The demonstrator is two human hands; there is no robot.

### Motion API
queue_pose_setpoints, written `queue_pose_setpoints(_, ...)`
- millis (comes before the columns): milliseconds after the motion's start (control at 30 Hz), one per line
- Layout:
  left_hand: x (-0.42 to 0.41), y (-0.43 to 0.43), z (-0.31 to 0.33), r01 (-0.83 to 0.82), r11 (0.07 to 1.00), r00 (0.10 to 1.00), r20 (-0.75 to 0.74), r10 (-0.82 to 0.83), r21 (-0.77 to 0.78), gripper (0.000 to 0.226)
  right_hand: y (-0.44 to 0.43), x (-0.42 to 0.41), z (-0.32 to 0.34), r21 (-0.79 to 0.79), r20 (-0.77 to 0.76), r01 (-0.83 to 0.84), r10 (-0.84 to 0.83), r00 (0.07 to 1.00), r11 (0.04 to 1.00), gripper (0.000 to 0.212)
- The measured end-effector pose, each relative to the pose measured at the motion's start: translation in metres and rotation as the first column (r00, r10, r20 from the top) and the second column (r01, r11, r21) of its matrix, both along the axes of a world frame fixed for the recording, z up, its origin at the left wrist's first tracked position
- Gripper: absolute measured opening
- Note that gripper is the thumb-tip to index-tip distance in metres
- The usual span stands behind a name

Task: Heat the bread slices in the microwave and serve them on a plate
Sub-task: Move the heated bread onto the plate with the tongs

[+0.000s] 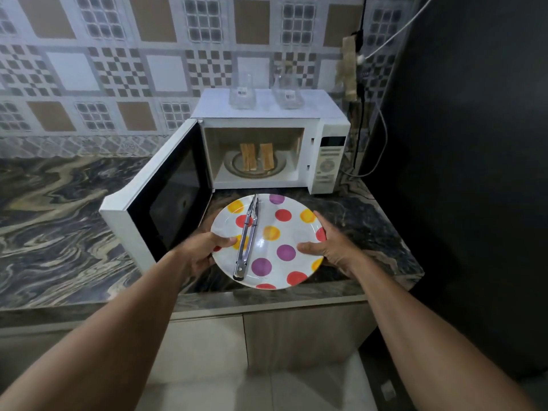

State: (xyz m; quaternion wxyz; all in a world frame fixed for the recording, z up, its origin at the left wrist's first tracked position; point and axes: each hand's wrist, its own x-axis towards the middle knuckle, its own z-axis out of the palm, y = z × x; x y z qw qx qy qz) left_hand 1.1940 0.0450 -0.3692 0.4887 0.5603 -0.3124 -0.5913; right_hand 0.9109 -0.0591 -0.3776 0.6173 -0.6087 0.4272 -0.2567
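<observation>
Fingers [321, 221] of the right hand [335, 250] are curling along the right rim of the plate [293, 229], and the thumb is lying flat on its upper face, so this hand is clamping the plate by its edge. On the opposite side the left hand [201, 252] is gripping the left rim in the same way, with the thumb pressing on top and the other fingers tucking out of sight beneath. Whether the plate is resting on the counter [59, 221] or being held just above it cannot be told. This white plate, dotted in red, yellow and purple, is sitting directly in front of the microwave [267, 112], and metal tongs [247, 235] are lying across its left half with their closed tips pointing toward the oven. Inside the microwave, two bread slices [248, 156] are standing upright side by side on the turntable [255, 172], slightly apart from each other. Its door [166, 200] is swinging wide open to the left, just beside the left hand. Two clear glass containers [243, 94] are standing on the microwave's top, near the patterned tiled wall [118, 54]. At the right, a cable [382, 137] is hanging down behind the control panel [327, 161].
</observation>
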Motion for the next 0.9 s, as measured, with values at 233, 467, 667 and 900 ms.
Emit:
queue_pose_setpoints(233, 0.001, -0.049, -0.035, -0.085, 0.994, 0.996, 0.012, 0.087, -0.071, 0.070, -0.054, 0.010, -0.038, -0.007, -0.025, -0.067, 0.067, 0.997, 0.998, 0.071)
queue_pose_setpoints(467, 0.006, -0.086, -0.062, -0.150, 0.988, 0.987, 0.063, 0.151, -0.026, 0.073, -0.097, 0.020, -0.065, -0.022, -0.085, -0.106, 0.104, 0.991, 0.994, 0.072)
queue_pose_setpoints(667, 0.012, -0.107, -0.084, -0.239, 0.971, 0.955, 0.181, 0.236, -0.005, 0.074, -0.116, 0.029, -0.089, -0.034, -0.136, -0.076, 0.071, 0.988, 0.996, 0.077)
queue_pose_setpoints(900, 0.022, -0.117, -0.098, -0.280, 0.960, 0.917, 0.305, 0.258, 0.028, 0.068, -0.120, 0.040, -0.096, -0.068, -0.196, -0.052, 0.038, 0.980, 0.996, 0.076)
